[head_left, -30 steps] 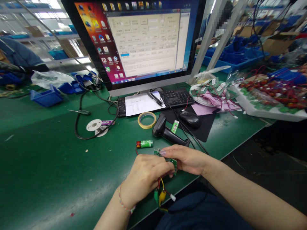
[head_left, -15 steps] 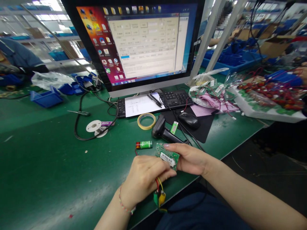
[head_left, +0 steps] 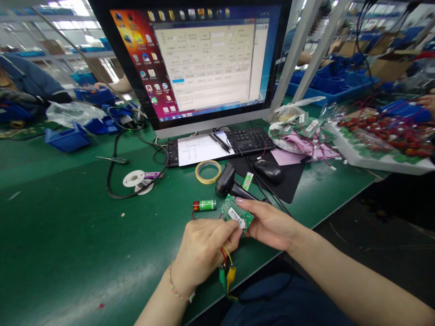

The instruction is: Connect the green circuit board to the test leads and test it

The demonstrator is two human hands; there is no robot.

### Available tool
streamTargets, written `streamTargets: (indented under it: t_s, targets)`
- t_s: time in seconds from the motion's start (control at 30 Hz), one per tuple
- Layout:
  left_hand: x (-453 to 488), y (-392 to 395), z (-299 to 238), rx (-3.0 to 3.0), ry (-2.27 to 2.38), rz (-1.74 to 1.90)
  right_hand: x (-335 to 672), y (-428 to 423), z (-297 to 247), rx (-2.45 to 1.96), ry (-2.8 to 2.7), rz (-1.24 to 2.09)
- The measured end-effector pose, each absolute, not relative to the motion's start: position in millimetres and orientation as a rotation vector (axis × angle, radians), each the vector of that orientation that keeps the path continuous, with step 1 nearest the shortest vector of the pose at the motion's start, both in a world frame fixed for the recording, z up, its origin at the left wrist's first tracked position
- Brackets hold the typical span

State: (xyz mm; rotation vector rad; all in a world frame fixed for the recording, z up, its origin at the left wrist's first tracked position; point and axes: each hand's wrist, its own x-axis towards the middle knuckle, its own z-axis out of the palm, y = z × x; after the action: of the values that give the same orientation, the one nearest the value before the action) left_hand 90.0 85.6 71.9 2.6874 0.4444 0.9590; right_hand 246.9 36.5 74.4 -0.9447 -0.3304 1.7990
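Observation:
My right hand [head_left: 272, 222] grips a small green circuit board [head_left: 225, 209] by its right side, thumb on the top face. A white barcode label [head_left: 237, 217] is stuck on that face. At the board's lower edge my left hand [head_left: 207, 242] is closed in a pinch, its fingertips touching the label end; what lies between them is hidden. Red and yellow wires [head_left: 228, 254] come out below my left fingers and lead to a green alligator clip [head_left: 222, 276] and a yellow one [head_left: 231, 275]. Just beyond lies a green battery [head_left: 205, 205] whose red wire runs toward my left hand.
A barcode scanner [head_left: 234, 186], a tape roll [head_left: 208, 172] and a mouse [head_left: 268, 170] lie past my hands. Behind them are a keyboard [head_left: 251, 140], paper [head_left: 200, 151] and monitor [head_left: 210, 127]. A cable spool [head_left: 134, 178] and screwdriver [head_left: 118, 160] lie left. A foam tray [head_left: 384, 156] stands right.
The board has tilted and shifted slightly up, and my left fingers have moved a little left along it. The clips hang slightly differently. Another person's hand now shows left of the monitor.

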Motion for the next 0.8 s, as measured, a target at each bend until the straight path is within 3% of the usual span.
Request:
streamTargets:
  t_s: [0.8]
  targets:
    - [88.9,84.2,71.4,2.779,0.498,0.999,240.5,35.9,80.8,-1.048,-0.498,1.549]
